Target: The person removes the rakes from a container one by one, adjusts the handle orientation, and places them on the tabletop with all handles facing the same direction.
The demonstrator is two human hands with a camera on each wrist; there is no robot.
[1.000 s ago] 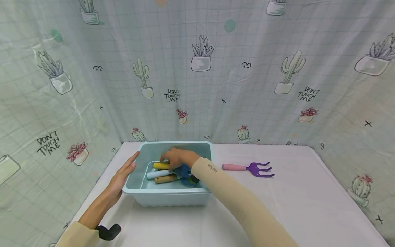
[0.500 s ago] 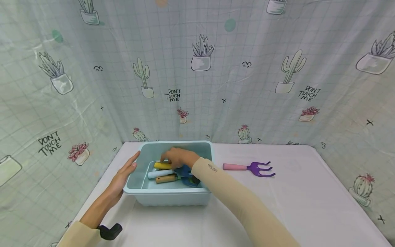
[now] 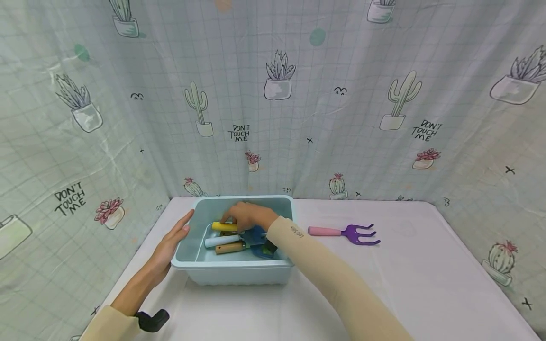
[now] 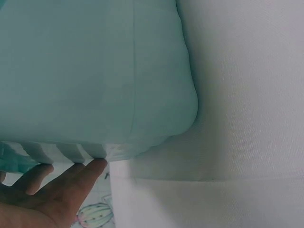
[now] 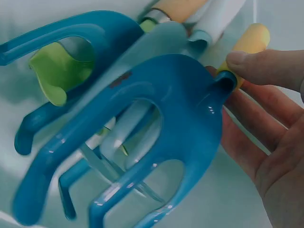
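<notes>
Right hand (image 3: pixel 245 215) angles down into the bin (image 3: pixel 232 264), pinching the yellow-handled fork (image 5: pixel 190 90) there; left hand (image 3: pixel 163 248) lies straight-fingered at its left side. Tools (image 3: pixel 230 247) beneath are partly hidden.

- Bench (image 3: pixel 426 284) has room right of the pink-handled fork (image 3: pixel 348 233).
- Tub (image 3: pixel 236 276) walls hem in the tools (image 3: pixel 230 247).
- Left hand (image 3: pixel 164 250) blocks the tub's left, right hand (image 3: pixel 247 216) its far middle.
</notes>
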